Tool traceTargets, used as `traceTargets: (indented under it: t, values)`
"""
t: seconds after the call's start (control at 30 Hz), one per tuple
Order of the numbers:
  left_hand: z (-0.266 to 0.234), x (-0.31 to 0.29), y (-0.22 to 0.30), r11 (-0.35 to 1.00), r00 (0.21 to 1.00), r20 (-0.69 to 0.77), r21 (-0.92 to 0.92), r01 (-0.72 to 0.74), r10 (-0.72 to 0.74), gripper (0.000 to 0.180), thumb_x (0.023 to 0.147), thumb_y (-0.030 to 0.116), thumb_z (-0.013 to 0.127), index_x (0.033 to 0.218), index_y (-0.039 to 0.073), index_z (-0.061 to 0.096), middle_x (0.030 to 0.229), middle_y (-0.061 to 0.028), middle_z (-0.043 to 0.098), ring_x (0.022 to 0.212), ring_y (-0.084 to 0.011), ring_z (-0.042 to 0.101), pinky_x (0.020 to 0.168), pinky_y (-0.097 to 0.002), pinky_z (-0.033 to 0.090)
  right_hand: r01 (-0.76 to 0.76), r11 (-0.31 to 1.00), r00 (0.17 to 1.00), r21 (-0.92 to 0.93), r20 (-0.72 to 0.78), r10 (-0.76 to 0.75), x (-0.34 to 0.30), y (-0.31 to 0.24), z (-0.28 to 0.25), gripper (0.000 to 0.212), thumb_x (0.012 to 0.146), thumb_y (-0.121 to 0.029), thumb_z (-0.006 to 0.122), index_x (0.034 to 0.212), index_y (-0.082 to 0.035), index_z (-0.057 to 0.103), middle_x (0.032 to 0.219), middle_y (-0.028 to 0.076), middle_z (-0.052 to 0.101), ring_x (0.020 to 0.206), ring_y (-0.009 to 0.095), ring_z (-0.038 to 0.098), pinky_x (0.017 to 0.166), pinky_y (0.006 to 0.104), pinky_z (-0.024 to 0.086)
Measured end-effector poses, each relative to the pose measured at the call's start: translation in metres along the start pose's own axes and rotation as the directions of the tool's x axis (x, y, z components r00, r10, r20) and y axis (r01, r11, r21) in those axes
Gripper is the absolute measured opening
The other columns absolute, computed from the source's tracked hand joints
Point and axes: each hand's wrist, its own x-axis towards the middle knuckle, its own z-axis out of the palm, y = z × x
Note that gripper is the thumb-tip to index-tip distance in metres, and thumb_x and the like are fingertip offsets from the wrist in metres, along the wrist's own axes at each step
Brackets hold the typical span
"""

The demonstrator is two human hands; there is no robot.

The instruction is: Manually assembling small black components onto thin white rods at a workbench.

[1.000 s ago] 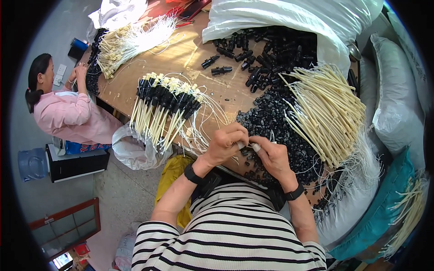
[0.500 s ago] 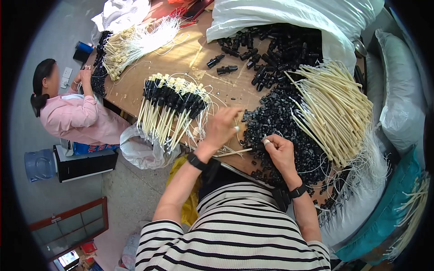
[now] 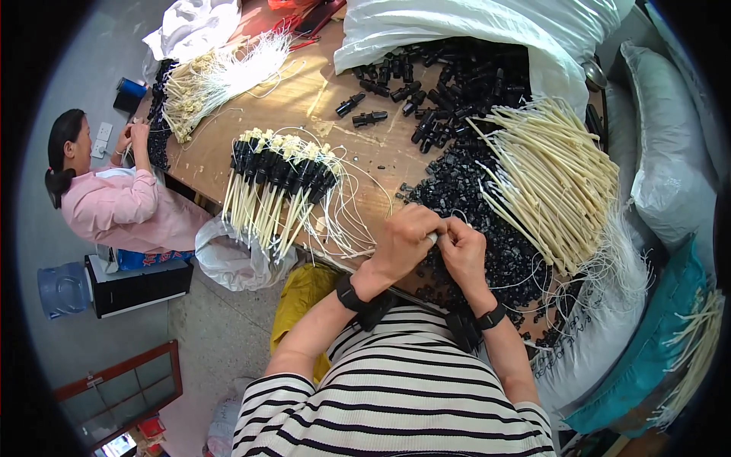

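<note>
My left hand (image 3: 407,238) and my right hand (image 3: 466,253) meet over the near edge of the table, thumbs and fingertips pinched together. What they pinch is too small and too covered by the fingers to make out. Directly beyond and to the right lies a heap of small black plastic pieces (image 3: 506,244). Left of my hands rests a bundle of cream-coloured tubes with black fittings (image 3: 283,179) and white cords at their far ends. A thick pile of plain cream tubes (image 3: 552,183) with white cords (image 3: 620,255) lies on the right, beside the black pieces.
Larger black connectors (image 3: 449,91) spill from a white sack (image 3: 457,27) at the back. Another cord bundle (image 3: 228,76) lies far left, near a co-worker in a pink top (image 3: 126,206). Filled sacks (image 3: 674,145) line the right side; a white bag (image 3: 240,255) hangs at the table's left edge.
My left hand has moved right and nearer, its fingers closing beside those of my right hand. The short tube piece near the table edge is now out of sight. The whole view has shifted slightly.
</note>
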Motion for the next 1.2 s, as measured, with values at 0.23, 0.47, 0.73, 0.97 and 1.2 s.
traceTargets:
  t: [0.23,0.47,0.73,0.97,1.2]
  values:
    - [-0.003,-0.004,0.007,0.873,0.891,-0.015,-0.21,0.441,-0.453,0.019,0.073,-0.005,0.062,0.088,0.002,0.069,0.078,0.0008,0.063,0.071,-0.0043,0.058,0.061,-0.0201,0.046,0.412,0.772,0.85,-0.484,-0.101,-0.517,-0.009,0.0,0.003,0.017,0.079,-0.008,0.068,0.095,-0.007,0.065,0.08,0.008,0.067,0.054,0.026,0.062,0.049,0.0338,0.048]
    - [-0.011,-0.007,-0.005,0.966,0.965,-0.04,-0.002,0.259,-0.259,0.017,0.072,-0.004,0.063,0.087,0.002,0.07,0.075,0.0,0.063,0.069,-0.0056,0.057,0.06,-0.0212,0.045,0.38,0.871,0.886,-0.31,-0.149,-0.439,-0.013,-0.008,0.001,0.011,0.08,-0.005,0.069,0.091,-0.006,0.067,0.074,0.01,0.066,0.058,0.024,0.064,0.052,0.0318,0.048]
    - [-0.003,-0.011,0.001,0.978,0.994,-0.107,0.209,0.0,0.023,0.022,0.065,0.001,0.07,0.086,0.005,0.072,0.083,-0.0083,0.07,0.076,-0.027,0.063,0.07,-0.0344,0.051,0.091,0.985,0.993,-0.143,-0.059,-0.101,-0.009,-0.002,-0.003,0.011,0.08,-0.007,0.067,0.089,-0.003,0.067,0.059,0.008,0.059,0.049,0.017,0.056,0.048,0.0285,0.042]
    - [0.0,-0.009,-0.003,0.978,0.995,-0.095,0.204,0.043,-0.024,0.021,0.065,0.002,0.069,0.086,0.005,0.073,0.082,-0.008,0.069,0.078,-0.0249,0.062,0.071,-0.0335,0.05,-0.105,0.964,0.993,0.243,0.078,0.089,-0.008,-0.006,-0.008,0.011,0.084,-0.005,0.065,0.092,0.0,0.068,0.056,0.0,0.051,0.053,0.003,0.044,0.048,0.023,0.036]
    - [-0.006,-0.008,-0.006,0.986,0.986,-0.052,0.041,0.159,-0.157,0.018,0.064,0.002,0.068,0.08,0.005,0.072,0.073,-0.007,0.065,0.074,-0.0238,0.06,0.066,-0.0331,0.047,0.148,0.989,0.989,0.017,-0.013,-0.148,-0.01,-0.001,-0.006,0.009,0.084,-0.007,0.068,0.091,-0.001,0.069,0.057,0.0,0.054,0.051,0.005,0.045,0.048,0.0226,0.036]
